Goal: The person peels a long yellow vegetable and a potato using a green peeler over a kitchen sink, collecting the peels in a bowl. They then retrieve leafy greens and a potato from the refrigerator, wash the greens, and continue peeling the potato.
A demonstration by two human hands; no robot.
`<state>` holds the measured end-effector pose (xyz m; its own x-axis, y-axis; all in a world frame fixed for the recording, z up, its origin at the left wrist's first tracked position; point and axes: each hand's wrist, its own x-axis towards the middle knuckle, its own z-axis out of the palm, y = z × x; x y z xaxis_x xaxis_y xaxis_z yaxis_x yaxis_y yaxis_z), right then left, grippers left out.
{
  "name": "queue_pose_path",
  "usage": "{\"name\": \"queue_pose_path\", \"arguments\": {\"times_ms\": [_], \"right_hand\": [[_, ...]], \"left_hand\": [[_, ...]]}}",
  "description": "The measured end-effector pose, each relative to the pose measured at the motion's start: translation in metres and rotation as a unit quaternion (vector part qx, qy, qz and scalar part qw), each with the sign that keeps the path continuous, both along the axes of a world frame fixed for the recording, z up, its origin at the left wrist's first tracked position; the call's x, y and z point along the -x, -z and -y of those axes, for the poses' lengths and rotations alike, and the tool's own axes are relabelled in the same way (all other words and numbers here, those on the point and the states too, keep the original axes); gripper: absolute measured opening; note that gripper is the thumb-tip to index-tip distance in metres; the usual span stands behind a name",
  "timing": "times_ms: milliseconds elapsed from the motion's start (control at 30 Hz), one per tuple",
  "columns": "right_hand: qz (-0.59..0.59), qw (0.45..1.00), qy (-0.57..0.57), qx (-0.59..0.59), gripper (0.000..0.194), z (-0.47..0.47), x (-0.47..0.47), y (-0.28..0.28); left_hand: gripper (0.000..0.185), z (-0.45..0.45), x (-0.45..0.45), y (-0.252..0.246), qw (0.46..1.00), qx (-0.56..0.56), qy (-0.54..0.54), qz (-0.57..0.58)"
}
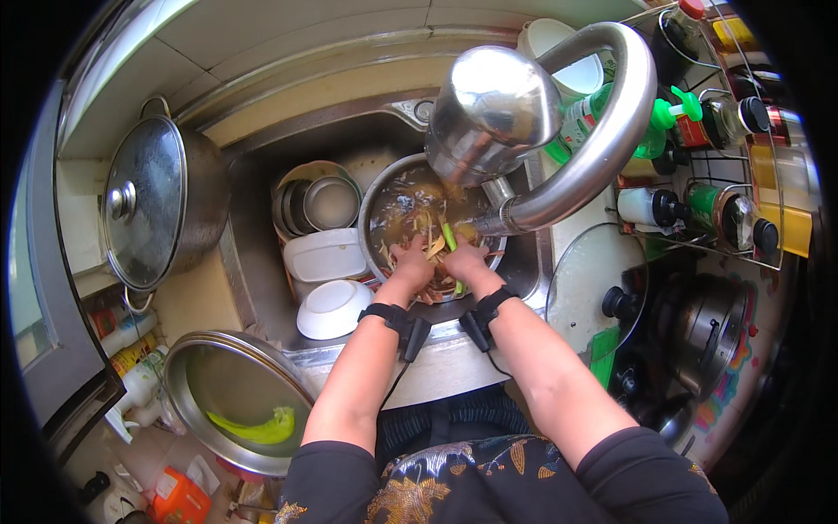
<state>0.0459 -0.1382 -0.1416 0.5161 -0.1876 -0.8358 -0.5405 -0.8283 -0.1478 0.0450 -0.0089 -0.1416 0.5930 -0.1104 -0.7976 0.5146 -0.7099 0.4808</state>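
Note:
Both my hands are in a round metal basin (368, 242) in the sink, among murky water and vegetable scraps (433, 247). My left hand (414, 265) touches pale and brown peelings; its fingertips are partly hidden, so its grip is unclear. On the right side of the basin, my right hand (463, 262) is closed around a green vegetable stalk (449, 237), which shows on both sides of the fingers. A black strap with a small device sits on each wrist.
A thick curved steel faucet (592, 177) with a cylindrical metal body (494, 105) overhangs the basin. Left of it sit stacked metal bowls (330, 203), a white dish (325, 255) and an upturned white bowl (334, 308). A lidded pot (147, 203), wide metal basin (229, 393) and glass lid (592, 288) flank the sink.

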Motion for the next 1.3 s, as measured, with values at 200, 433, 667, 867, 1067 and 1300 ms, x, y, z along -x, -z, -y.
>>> {"name": "queue_pose_path", "arguments": {"times_ms": [200, 433, 667, 867, 1067, 1300], "right_hand": [[0.037, 0.966, 0.222, -0.126, 0.045, -0.010, 0.020, 0.016], [0.086, 0.824, 0.431, -0.358, 0.030, -0.023, 0.007, -0.042], [0.377, 0.843, 0.140, -0.357, 0.040, -0.053, -0.095, -0.087], [0.481, 0.857, 0.031, -0.180, 0.028, 0.015, -0.050, -0.051], [0.093, 0.981, 0.142, -0.096, 0.029, 0.053, -0.014, -0.041], [0.041, 0.857, 0.418, -0.298, 0.032, 0.060, 0.017, -0.096]], "left_hand": [[0.073, 0.008, 0.002, 0.021, 0.981, 0.156, -0.110, -0.028], [0.048, -0.006, -0.015, -0.009, 0.974, 0.197, -0.091, 0.069], [0.064, -0.077, -0.140, -0.097, 0.911, 0.258, -0.315, 0.073], [0.067, -0.059, -0.165, -0.073, 0.905, 0.102, -0.393, 0.124], [0.015, -0.054, -0.107, -0.049, 0.942, -0.002, 0.012, 0.335], [0.031, -0.018, -0.017, -0.011, 0.881, -0.011, 0.465, 0.082]]}}
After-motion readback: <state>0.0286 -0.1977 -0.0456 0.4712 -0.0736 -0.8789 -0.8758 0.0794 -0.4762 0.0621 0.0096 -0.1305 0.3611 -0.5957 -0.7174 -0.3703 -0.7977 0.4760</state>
